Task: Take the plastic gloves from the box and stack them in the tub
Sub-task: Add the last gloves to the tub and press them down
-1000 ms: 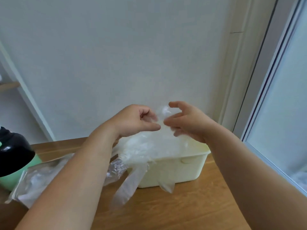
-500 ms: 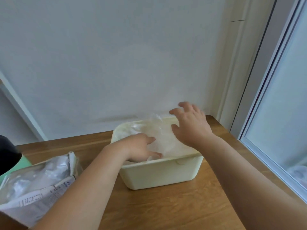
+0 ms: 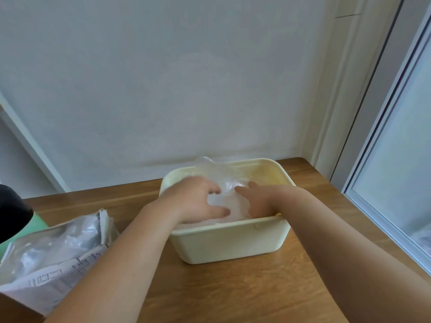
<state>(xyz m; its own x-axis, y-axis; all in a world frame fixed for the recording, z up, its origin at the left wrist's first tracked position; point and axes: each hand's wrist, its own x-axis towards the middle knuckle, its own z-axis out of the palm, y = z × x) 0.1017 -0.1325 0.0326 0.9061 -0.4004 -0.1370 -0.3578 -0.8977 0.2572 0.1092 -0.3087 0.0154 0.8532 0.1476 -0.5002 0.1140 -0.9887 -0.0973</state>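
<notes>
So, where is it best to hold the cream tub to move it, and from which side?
Hold the tub under its protruding rim at the two short ends, coming from left and right. Its smooth walls narrow downward, so only the rim offers a likely hold.

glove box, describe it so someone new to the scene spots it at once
On the wooden table, look left of the cream tub. The glove box lies at the near left edge; only it is crumpled and carries printed text.
</notes>
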